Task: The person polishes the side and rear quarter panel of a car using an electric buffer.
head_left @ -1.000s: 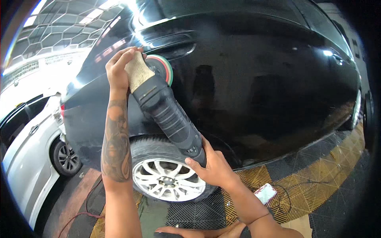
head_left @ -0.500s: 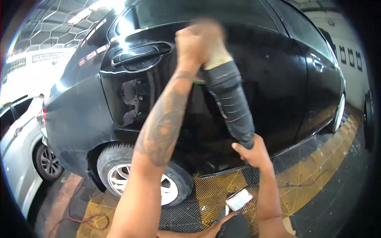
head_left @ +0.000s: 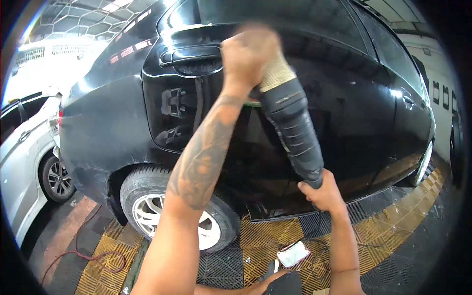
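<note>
A black car polisher (head_left: 291,125) with tan wrapping near its head slants across the dark car door (head_left: 349,132). My left hand (head_left: 246,61) is closed around the head end, its far side blurred. My right hand (head_left: 323,192) grips the rear end, lower and to the right. A thin green edge (head_left: 252,103), perhaps of the pad, shows beneath the head; the rest of the pad is hidden. Just left of my left hand is the door handle (head_left: 191,60).
The car's rear wheel (head_left: 147,214) stands below my left forearm. A white rectangular item (head_left: 293,254) lies on the yellow and black floor tiles (head_left: 270,236). A reddish cord (head_left: 91,255) curls at lower left, and a white car (head_left: 24,147) stands beyond.
The view has shifted, so the door handle appears farther right and higher. My left hand and the polisher head are slightly closer to the handle. Both hands keep their grip.
</note>
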Motion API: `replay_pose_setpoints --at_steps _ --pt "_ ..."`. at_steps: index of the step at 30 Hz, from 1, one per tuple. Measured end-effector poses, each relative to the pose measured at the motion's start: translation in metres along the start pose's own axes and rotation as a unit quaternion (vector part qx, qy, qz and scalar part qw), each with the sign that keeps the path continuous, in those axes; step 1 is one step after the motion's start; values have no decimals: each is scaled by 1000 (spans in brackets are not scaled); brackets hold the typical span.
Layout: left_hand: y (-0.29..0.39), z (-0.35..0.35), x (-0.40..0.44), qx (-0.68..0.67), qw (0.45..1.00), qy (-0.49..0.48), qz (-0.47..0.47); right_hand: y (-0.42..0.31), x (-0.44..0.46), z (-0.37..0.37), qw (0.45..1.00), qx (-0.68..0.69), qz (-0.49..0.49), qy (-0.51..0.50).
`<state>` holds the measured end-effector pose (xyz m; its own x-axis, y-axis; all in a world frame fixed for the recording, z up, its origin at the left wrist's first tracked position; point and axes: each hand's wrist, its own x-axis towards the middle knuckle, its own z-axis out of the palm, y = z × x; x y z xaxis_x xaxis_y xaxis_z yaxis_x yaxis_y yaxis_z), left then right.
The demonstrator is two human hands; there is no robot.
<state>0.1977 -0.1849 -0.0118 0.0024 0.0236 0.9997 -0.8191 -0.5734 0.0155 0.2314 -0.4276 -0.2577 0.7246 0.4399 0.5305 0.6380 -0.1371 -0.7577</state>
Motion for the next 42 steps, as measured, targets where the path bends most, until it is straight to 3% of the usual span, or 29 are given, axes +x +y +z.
replay_pose_setpoints --at_steps 3,7,12,13,15,17,19,21,24,25,29,35,38,42 --pt "17 -42 -19 65 998 23 -15 -11 0 22 998 -13 -42 -35" --pt "16 -73 -33 -98 992 45 -66 -24 2 24 993 -24 -98 -56" --pt "12 -46 -26 -126 986 90 -64 -21 11 -8 988 -80 -120 -55" --pt "9 -39 -21 -57 995 74 -47 -20 11 -16 993 -69 -87 -50" --pt "2 -13 -12 -53 996 69 -29 -19 11 -35 995 -80 -39 -40" --pt "2 11 0 0 999 51 4 -14 8 -42 996 -68 -45 -27" --pt "-8 30 13 -40 999 28 5 -20 1 -45 999 -25 43 -14" --pt "-24 42 22 -60 998 27 6 -18 0 -42 999 -26 43 1" --pt "-3 22 12 51 998 16 20 -14 -4 -35 999 -8 27 -29" --pt "-4 15 8 16 1000 8 -16 -4 -1 -29 998 -44 -27 -21" --pt "0 9 5 -136 988 -10 -67 -3 1 -17 999 -33 -29 -22" --pt "-3 47 8 -130 988 -43 -69 18 -4 -34 999 0 -39 4" --pt "-4 79 9 -88 994 -53 -48 24 -7 -56 999 -3 43 -13" --pt "-3 125 16 23 998 -56 7 41 -8 -73 997 21 78 -10"
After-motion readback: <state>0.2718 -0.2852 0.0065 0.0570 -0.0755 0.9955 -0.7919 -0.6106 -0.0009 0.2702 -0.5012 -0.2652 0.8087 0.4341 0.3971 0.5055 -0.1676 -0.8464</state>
